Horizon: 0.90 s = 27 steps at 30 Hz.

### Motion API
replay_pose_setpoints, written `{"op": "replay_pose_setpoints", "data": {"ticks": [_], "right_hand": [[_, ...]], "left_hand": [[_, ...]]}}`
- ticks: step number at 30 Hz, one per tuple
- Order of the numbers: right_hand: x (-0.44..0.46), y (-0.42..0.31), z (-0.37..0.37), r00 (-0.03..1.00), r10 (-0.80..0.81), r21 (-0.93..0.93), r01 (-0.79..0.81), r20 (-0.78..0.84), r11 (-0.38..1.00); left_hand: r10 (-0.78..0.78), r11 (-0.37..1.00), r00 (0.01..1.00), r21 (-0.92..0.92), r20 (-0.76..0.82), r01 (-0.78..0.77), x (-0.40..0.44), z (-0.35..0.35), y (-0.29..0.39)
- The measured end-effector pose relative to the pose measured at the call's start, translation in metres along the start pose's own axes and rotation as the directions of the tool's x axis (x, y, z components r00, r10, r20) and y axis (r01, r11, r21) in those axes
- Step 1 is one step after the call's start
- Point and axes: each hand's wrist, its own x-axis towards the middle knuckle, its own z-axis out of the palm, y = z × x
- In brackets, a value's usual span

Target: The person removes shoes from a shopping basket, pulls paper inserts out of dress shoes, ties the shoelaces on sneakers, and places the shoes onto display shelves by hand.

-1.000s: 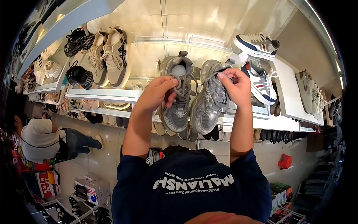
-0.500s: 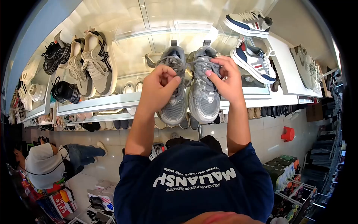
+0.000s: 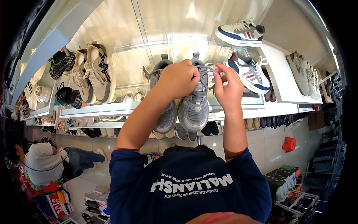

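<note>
Two grey sneakers stand side by side on the glass shelf edge, toes toward me: the left sneaker (image 3: pixel 166 118) and the right sneaker (image 3: pixel 194 112). My left hand (image 3: pixel 179 80) is closed over the top of both, its fingers curled at the right sneaker's laces and hiding most of the left sneaker's upper. A grey lace (image 3: pixel 207 70) runs taut from there to my right hand (image 3: pixel 227 87), which pinches it between thumb and forefinger to the right of the right sneaker.
White-and-navy sneakers (image 3: pixel 248 72) stand on the right, beige sneakers (image 3: pixel 99 72) and black shoes (image 3: pixel 69 95) on the left. More shoes line the lower shelves. A person in a white top (image 3: pixel 44 162) is at the lower left. A red bucket (image 3: pixel 289 144) sits on the floor.
My left hand has crossed from the left sneaker to the right sneaker's laces. My right hand has drawn a lace out to the right. The camera view has shifted a little.
</note>
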Motion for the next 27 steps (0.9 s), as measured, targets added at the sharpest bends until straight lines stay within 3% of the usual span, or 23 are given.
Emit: {"op": "replay_pose_setpoints", "data": {"ticks": [2, 5, 9, 10, 13, 14, 15, 17, 20, 27], "right_hand": [[0.013, 0.006, 0.008, 0.970, -0.225, -0.028, 0.224, -0.093, 0.974], [0.029, 0.009, 0.019, 0.934, -0.327, 0.014, 0.332, -0.144, 0.943], [0.034, 0.007, 0.024, 0.953, -0.303, 0.170, 0.303, -0.028, 0.938], [0.032, 0.013, 0.022, 0.946, -0.324, 0.114, 0.320, 0.010, 0.940], [0.013, 0.017, 0.015, 0.996, -0.040, 0.134, 0.051, -0.084, 0.990], [-0.003, 0.033, 0.017, 0.983, 0.178, 0.247, -0.161, -0.049, 0.956], [-0.016, 0.040, 0.014, 0.942, 0.326, 0.285, -0.334, 0.076, 0.898], [-0.024, 0.020, 0.004, 0.772, 0.548, 0.074, -0.597, 0.322, 0.799], [-0.034, 0.022, 0.019, 0.768, 0.524, 0.086, -0.589, 0.368, 0.803], [-0.043, 0.022, 0.037, 0.845, 0.440, 0.479, -0.534, 0.303, 0.697]], "left_hand": [[-0.015, 0.982, 1.000, -0.189, -0.008, 0.013, 0.007, 0.003, -0.008], [-0.114, 0.917, 0.993, -0.384, 0.010, 0.109, 0.011, 0.011, -0.020], [-0.102, 0.880, 0.993, -0.461, 0.059, 0.118, 0.014, 0.016, -0.037], [-0.146, 0.841, 0.985, -0.514, 0.088, 0.170, 0.013, 0.015, -0.039], [-0.249, 0.737, 0.969, -0.649, 0.001, 0.189, 0.010, 0.011, -0.036], [-0.300, 0.706, 0.953, -0.661, 0.044, 0.253, 0.010, 0.015, -0.045], [-0.307, 0.701, 0.950, -0.662, 0.054, 0.265, 0.010, 0.012, -0.046], [-0.323, 0.685, 0.942, -0.666, 0.085, 0.295, 0.009, 0.008, -0.042], [-0.335, 0.663, 0.937, -0.682, 0.097, 0.307, 0.005, 0.004, -0.030], [-0.220, 0.646, 0.972, -0.736, 0.078, 0.205, 0.006, 0.004, -0.031]]}}
